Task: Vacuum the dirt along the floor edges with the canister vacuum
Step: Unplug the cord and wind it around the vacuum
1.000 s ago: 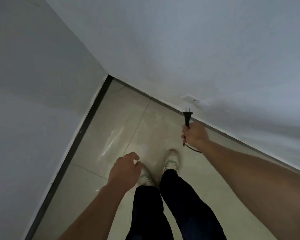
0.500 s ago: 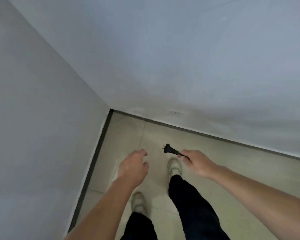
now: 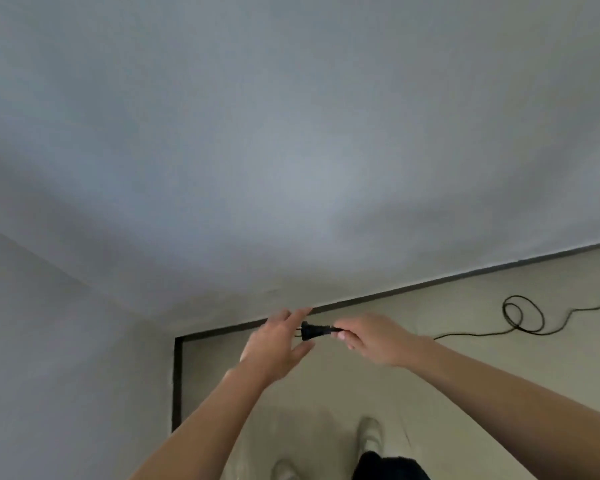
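Left hand (image 3: 275, 344) risen, fingers (image 3: 296, 314) bracketing plug (image 3: 311, 331) — right hand (image 3: 378, 338) pinches rear.

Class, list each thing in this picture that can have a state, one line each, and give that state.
plug: in no socket, held in the air, prongs pointing left.
cord: slack on the floor, partly looped.
right hand: pinches the plug's rear end.
left hand: open, fingers straight, beside the prongs.

Matt black plastic plug (image 3: 313, 331), smooth tiled floor (image 3: 465, 403)

plug (image 3: 312, 331) black | cord (image 3: 521, 297) black | floor (image 3: 447, 306) beige | wall (image 3: 291, 168) grey-white | skirting (image 3: 177, 382) dark
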`<action>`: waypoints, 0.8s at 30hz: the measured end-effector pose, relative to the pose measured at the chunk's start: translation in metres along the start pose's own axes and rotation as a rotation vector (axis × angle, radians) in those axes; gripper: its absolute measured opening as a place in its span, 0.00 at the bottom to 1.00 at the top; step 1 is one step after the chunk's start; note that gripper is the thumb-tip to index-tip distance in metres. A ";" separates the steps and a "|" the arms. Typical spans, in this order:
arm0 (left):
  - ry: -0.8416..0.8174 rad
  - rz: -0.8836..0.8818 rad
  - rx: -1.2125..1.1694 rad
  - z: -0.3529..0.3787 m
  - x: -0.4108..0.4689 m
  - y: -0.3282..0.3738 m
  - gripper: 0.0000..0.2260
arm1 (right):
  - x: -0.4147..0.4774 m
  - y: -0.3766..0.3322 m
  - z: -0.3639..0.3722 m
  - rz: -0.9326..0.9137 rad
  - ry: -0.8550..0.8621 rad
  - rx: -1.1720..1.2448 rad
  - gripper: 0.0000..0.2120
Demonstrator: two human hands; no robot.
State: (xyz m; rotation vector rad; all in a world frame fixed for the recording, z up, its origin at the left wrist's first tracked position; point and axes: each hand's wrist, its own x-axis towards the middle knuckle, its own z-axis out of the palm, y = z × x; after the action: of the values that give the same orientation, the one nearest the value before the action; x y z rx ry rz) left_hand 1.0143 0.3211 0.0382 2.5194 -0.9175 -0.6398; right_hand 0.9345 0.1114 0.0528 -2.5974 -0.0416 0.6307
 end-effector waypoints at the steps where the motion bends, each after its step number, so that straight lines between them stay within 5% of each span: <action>1: -0.005 0.038 0.034 -0.005 0.006 0.017 0.22 | -0.015 0.006 -0.008 0.014 0.027 0.017 0.09; 6: -0.036 0.238 0.111 -0.023 0.037 0.106 0.14 | -0.091 0.053 -0.039 0.160 0.223 -0.020 0.10; 12: 0.001 0.344 0.256 -0.043 0.080 0.217 0.14 | -0.213 0.188 -0.062 0.579 0.387 -0.001 0.09; 17: -0.102 0.293 0.318 -0.025 0.103 0.300 0.13 | -0.310 0.286 -0.075 0.767 0.565 0.328 0.17; 24: -0.478 0.214 -0.322 0.041 0.119 0.432 0.05 | -0.344 0.323 -0.148 0.678 0.894 0.538 0.22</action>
State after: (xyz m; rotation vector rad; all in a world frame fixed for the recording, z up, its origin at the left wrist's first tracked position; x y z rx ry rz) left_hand 0.8580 -0.0747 0.1834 1.9840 -1.1171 -1.2379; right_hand 0.6668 -0.2872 0.1720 -2.0889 1.1415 -0.3390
